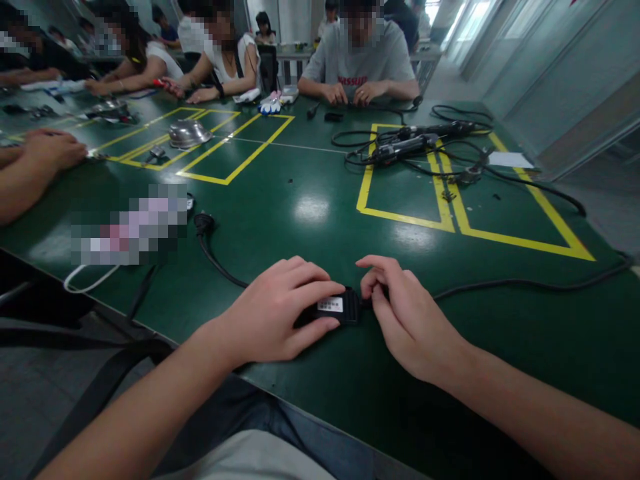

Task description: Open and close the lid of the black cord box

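Observation:
A small black box (351, 308) with a white label lies on the green table (300, 220), near its front edge. My left hand (285, 307) grips the box from the left, thumb below and fingers above, covering its left part. At the right end of the box, the fingers of my right hand (400, 307) are curled around the black cable where it leaves the box. A black cable (505, 283) runs from there to the right edge of the table. Out on the left, another length of cable ends in a black plug (204, 223).
A blurred pinkish object (135, 227) with a white loop lies at left, beside another person's hand (55, 148). Black tools (405, 148) with tangled cables lie at back right. A metal bowl (189, 133) stands back left. People sit across the table.

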The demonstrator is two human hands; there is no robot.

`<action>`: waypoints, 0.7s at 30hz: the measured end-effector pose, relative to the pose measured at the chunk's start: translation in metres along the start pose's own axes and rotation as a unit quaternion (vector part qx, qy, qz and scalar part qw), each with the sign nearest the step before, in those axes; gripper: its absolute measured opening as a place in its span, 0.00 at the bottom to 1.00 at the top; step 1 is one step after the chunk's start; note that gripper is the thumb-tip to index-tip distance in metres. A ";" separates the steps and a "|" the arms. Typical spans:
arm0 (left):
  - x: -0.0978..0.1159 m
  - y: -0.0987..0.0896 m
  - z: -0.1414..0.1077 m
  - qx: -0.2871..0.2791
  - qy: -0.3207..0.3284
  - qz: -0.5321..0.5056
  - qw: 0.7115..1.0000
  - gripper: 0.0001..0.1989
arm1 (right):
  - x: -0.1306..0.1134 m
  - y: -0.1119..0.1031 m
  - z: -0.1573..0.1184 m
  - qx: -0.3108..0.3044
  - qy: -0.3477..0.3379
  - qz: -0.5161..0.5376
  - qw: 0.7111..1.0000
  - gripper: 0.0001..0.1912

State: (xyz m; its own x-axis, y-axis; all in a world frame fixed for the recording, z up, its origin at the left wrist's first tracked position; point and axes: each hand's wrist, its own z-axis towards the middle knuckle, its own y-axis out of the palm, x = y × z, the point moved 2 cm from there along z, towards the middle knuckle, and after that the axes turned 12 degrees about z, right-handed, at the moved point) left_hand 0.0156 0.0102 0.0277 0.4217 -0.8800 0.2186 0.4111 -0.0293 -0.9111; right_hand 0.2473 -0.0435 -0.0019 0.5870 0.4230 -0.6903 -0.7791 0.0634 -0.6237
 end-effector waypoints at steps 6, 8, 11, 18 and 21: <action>-0.003 0.006 -0.001 -0.011 0.007 0.030 0.999 0.19 | -0.008 -0.004 0.001 -0.057 -0.003 -0.001 0.998 0.24; -0.004 0.008 0.000 -0.001 0.004 0.049 0.999 0.20 | -0.009 -0.003 0.000 -0.051 -0.011 -0.006 0.999 0.25; -0.004 0.010 0.002 0.005 -0.006 0.080 0.997 0.20 | -0.011 -0.001 0.000 -0.044 -0.021 -0.015 0.999 0.24; -0.003 0.012 0.003 -0.024 -0.031 0.038 0.999 0.20 | -0.012 0.001 0.001 -0.052 -0.015 -0.016 0.998 0.21; -0.004 0.010 0.002 -0.024 -0.026 0.025 0.999 0.19 | -0.012 0.001 0.001 -0.053 -0.015 -0.019 0.998 0.20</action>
State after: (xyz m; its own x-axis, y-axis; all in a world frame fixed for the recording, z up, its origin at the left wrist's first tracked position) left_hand 0.0197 0.0142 0.0180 0.4819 -0.8557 0.1887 0.3498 -0.0096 -0.9368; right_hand 0.2388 -0.0476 0.0061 0.6075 0.4486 -0.6555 -0.7280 -0.0157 -0.6854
